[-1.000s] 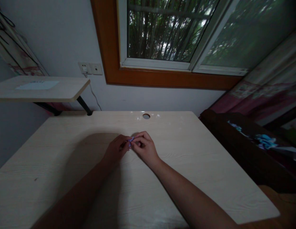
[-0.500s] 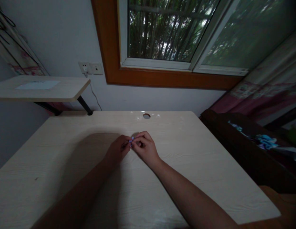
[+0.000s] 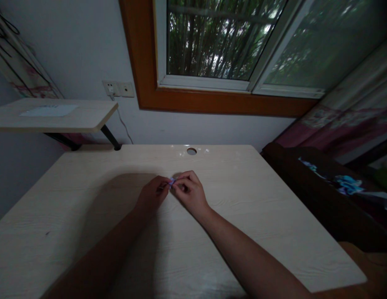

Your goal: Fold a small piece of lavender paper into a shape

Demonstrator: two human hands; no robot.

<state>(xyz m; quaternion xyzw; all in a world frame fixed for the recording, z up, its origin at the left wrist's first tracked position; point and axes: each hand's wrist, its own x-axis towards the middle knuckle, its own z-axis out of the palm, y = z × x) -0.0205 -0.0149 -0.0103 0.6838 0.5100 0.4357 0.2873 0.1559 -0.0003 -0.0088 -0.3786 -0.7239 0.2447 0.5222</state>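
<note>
Both of my hands meet over the middle of a pale wooden desk [image 3: 87,232]. My left hand [image 3: 152,195] and my right hand [image 3: 189,193] pinch a tiny purple piece of what looks like folded paper [image 3: 171,181] between their fingertips, just above the desk top. Fingers of both hands are curled and pressed onto it. Most of the little piece is hidden by the fingers. The light is dim, so its shape is hard to read.
A round cable hole [image 3: 191,151] sits near the desk's far edge. A raised side shelf [image 3: 87,118] with a white sheet [image 3: 49,110] stands at the left. A wall socket [image 3: 118,89] and a window [image 3: 218,41] lie behind. Dark furniture [image 3: 321,195] borders the right.
Almost nothing moved. My fingertips shifted slightly on the purple piece, and it shows a little less between them.
</note>
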